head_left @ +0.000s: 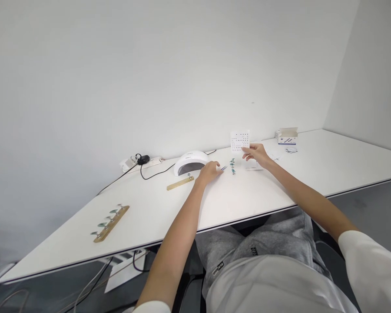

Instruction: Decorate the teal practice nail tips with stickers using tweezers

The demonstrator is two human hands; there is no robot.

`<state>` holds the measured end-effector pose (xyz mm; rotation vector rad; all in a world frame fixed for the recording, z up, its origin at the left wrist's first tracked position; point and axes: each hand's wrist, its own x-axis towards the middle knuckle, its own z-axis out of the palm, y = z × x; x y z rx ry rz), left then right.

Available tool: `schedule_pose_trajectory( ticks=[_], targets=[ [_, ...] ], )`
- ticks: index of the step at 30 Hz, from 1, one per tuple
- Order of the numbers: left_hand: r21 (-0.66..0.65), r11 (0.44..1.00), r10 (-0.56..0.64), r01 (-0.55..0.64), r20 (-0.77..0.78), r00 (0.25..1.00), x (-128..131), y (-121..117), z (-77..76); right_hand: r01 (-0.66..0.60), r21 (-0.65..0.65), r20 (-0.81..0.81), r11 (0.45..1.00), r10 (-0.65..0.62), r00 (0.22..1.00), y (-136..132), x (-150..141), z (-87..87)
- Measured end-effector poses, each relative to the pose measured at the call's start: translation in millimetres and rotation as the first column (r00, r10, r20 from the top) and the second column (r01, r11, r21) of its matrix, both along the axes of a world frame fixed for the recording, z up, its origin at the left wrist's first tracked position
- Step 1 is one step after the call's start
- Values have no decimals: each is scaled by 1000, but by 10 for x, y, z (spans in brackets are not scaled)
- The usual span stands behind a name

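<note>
My left hand (210, 171) rests on the white table (267, 191) with its fingers closed on thin tweezers (223, 168) whose tips point right. Just beyond the tips stand a few small teal nail tips on holders (232, 165). My right hand (256, 153) holds up a small white sheet of dotted stickers (240, 141) by its lower corner, above the table. A white dome-shaped nail lamp (190, 162) sits just left of my left hand, with a wooden strip (180, 183) carrying one teal tip in front of it.
A second wooden strip (111, 223) with several teal tips lies near the left front edge. A power strip and black plug (142, 160) lie by the wall. A small open box (287, 137) and paper bits sit at the far right.
</note>
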<state>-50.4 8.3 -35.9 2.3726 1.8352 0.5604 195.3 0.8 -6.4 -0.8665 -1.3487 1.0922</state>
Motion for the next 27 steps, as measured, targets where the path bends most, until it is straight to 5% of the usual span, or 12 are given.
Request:
schedule_pose_trajectory(
  ticks=[12, 19, 22, 27],
  targets=[
    [-18, 998, 53, -55, -123, 991, -58, 69, -104, -15, -62, -43, 998, 12, 999, 36, -25, -63],
    [64, 998, 14, -29, 219, 976, -27, 123, 4, -34, -87, -47, 996, 30, 998, 6, -14, -63],
    [120, 993, -61, -2, 516, 855, 36, 108, 76, -27, -91, -45, 995, 23, 999, -16, -18, -56],
    [148, 984, -177, 100, 878, 444, 192, 25, 137, -27, -114, -55, 993, 21, 998, -29, -42, -53]
  ],
)
